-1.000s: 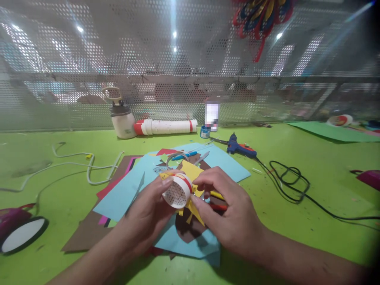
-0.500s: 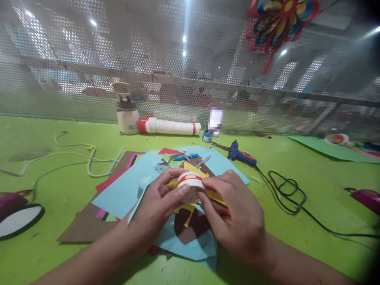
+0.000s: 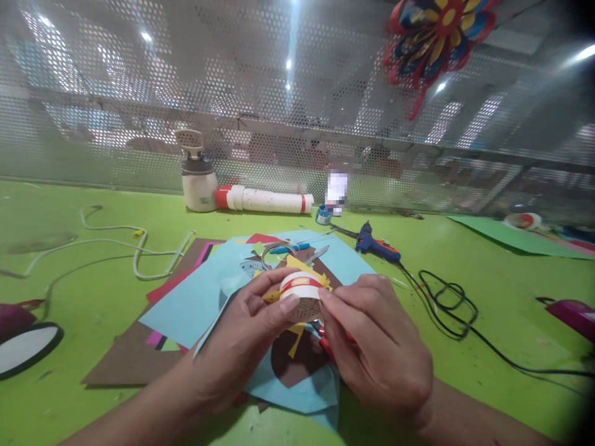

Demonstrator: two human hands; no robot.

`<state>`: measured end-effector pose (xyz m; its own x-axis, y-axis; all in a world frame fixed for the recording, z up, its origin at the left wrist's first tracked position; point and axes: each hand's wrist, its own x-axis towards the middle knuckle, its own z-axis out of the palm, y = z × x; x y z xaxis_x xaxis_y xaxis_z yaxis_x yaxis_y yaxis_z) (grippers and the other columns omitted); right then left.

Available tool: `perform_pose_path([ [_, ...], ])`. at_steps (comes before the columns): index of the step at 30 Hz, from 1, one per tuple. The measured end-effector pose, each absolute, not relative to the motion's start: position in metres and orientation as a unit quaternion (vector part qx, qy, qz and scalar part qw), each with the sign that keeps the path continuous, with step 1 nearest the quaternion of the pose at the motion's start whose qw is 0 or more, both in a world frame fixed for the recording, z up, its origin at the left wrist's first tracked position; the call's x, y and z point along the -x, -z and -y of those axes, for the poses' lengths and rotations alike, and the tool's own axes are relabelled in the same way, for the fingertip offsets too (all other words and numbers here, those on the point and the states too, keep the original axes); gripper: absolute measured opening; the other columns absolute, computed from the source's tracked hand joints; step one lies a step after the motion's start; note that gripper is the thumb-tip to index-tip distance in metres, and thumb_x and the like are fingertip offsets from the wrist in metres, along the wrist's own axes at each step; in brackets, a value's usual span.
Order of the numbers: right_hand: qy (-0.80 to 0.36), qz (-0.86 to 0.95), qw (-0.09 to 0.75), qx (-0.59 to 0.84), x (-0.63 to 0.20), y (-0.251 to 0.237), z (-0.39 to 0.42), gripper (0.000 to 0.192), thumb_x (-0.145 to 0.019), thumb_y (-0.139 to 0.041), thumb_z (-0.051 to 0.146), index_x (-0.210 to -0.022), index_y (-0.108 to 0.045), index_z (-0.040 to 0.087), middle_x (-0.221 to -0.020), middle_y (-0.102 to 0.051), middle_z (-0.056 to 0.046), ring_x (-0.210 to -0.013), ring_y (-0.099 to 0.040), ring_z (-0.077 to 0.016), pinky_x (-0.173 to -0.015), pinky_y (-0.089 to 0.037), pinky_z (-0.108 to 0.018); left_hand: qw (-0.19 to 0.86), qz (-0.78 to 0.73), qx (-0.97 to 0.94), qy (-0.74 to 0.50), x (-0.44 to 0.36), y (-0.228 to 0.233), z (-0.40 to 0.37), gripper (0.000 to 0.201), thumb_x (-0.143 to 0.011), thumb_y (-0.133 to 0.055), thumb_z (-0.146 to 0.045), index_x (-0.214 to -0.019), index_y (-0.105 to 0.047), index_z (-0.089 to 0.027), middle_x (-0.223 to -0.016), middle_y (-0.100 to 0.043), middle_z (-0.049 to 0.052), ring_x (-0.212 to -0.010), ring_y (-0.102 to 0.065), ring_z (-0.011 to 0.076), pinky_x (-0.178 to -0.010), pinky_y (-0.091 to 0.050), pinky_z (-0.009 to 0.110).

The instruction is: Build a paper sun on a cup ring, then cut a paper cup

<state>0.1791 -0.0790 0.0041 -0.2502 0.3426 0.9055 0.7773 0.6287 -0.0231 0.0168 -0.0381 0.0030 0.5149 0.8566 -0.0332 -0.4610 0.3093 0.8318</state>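
My left hand (image 3: 242, 337) and my right hand (image 3: 379, 350) both grip a small white paper cup (image 3: 301, 294) with a red band, held on its side just above a pile of coloured paper. Left thumb and fingers pinch the cup's left side, right fingertips press its right side. Yellow paper scraps (image 3: 297, 337) hang beneath the cup. Below lie light blue sheets (image 3: 195, 303) and a brown sheet (image 3: 130, 362).
On the green table (image 3: 93, 279): a blue glue gun (image 3: 375, 244) with a black cord (image 3: 450, 303), a white cable (image 3: 134, 248), a white bottle (image 3: 199, 183), a white tube (image 3: 264, 199), a tape ring (image 3: 274, 251). A perforated metal screen (image 3: 288, 93) closes the back; a paper flower (image 3: 434, 37) hangs there.
The cup has been turned from open end facing me to lying sideways, and both hands have closed in around it. The view tilted slightly up.
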Motion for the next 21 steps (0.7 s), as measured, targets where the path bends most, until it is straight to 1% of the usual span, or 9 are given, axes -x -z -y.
perform_pose_path([
  [3,0.224,0.760,0.493,0.359,-0.1793,-0.0042,0.0788,0.028,-0.080,-0.057,0.001,-0.104,-0.065,0.014,-0.082,-0.065,-0.010,-0.072,-0.056,-0.0221,-0.064,-0.045,-0.041,0.782,-0.230,-0.394,-0.424,-0.0162,-0.0047,0.0389,0.039,-0.078,-0.072,-0.022,-0.114,-0.059,-0.017,-0.106,-0.072,0.011,-0.092,-0.066,0.0192,-0.085,-0.049,0.031],
  [8,0.233,0.767,0.487,0.346,-0.1799,-0.0054,0.0786,0.026,-0.080,-0.058,0.000,-0.102,-0.065,0.012,-0.081,-0.067,-0.012,-0.072,-0.057,-0.0225,-0.062,-0.045,-0.041,0.802,-0.209,-0.382,-0.409,-0.0127,-0.0090,0.0395,0.025,-0.083,-0.064,-0.021,-0.108,-0.063,-0.016,-0.105,-0.070,0.009,-0.094,-0.064,0.0178,-0.086,-0.047,0.028],
  [11,0.235,0.774,0.477,0.344,-0.1792,-0.0044,0.0783,0.023,-0.082,-0.058,0.002,-0.102,-0.065,0.013,-0.081,-0.068,-0.012,-0.072,-0.058,-0.0222,-0.061,-0.045,-0.041,0.804,-0.213,-0.383,-0.402,-0.0109,-0.0107,0.0400,0.021,-0.087,-0.059,-0.023,-0.105,-0.065,-0.016,-0.104,-0.069,0.008,-0.094,-0.063,0.0189,-0.085,-0.047,0.029],
  [14,0.231,0.782,0.468,0.342,-0.1782,-0.0022,0.0776,0.022,-0.081,-0.059,0.002,-0.099,-0.066,0.012,-0.080,-0.069,-0.012,-0.072,-0.058,-0.0226,-0.062,-0.046,-0.041,0.805,-0.231,-0.381,-0.391,-0.0113,-0.0121,0.0407,0.021,-0.084,-0.062,-0.024,-0.104,-0.066,-0.018,-0.105,-0.069,0.008,-0.094,-0.062,0.0190,-0.085,-0.047,0.029],
  [17,0.228,0.785,0.469,0.333,-0.1773,0.0001,0.0771,0.020,-0.079,-0.060,0.000,-0.096,-0.067,0.009,-0.080,-0.069,-0.013,-0.072,-0.059,-0.0233,-0.062,-0.046,-0.041,0.801,-0.258,-0.367,-0.396,-0.0136,-0.0125,0.0410,0.018,-0.081,-0.067,-0.024,-0.099,-0.068,-0.019,-0.097,-0.071,0.006,-0.088,-0.063,0.0167,-0.084,-0.047,0.028],
  [21,0.227,0.791,0.461,0.333,-0.1764,0.0017,0.0773,0.019,-0.079,-0.059,0.000,-0.094,-0.068,0.009,-0.081,-0.069,-0.013,-0.073,-0.059,-0.0233,-0.063,-0.046,-0.041,0.797,-0.256,-0.365,-0.408,-0.0162,-0.0108,0.0410,0.015,-0.080,-0.068,-0.023,-0.095,-0.070,-0.018,-0.089,-0.071,0.005,-0.083,-0.063,0.0156,-0.080,-0.048,0.027],
])
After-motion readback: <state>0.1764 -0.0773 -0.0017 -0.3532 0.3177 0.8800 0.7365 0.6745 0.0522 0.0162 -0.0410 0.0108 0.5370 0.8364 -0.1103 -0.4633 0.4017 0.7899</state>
